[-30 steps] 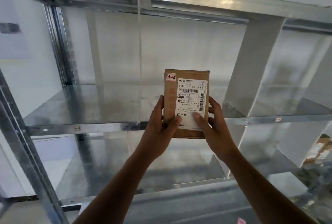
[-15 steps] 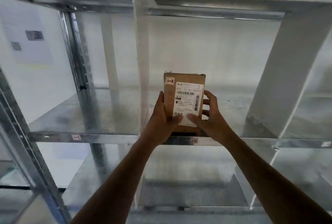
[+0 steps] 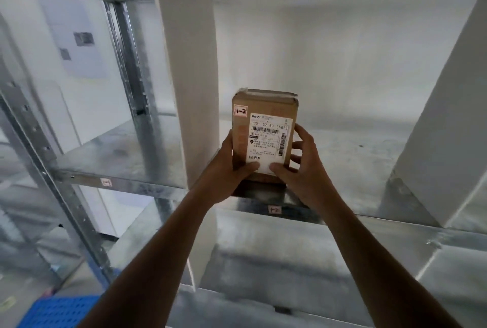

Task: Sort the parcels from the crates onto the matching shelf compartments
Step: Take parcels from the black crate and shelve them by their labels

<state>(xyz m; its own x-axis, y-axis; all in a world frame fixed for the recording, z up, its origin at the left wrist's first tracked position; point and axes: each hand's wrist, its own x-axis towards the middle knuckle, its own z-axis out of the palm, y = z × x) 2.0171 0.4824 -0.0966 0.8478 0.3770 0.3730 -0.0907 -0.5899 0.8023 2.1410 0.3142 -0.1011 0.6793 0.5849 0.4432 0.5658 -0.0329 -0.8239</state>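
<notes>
Cardboard parcel [image 3: 264, 140] at shelf [image 3: 369, 169] edge

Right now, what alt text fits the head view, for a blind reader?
The left hand and right hand hold an upright cardboard parcel marked 1-2 at a metal shelf whose edge tag reads 1-2, between white dividers.
</notes>
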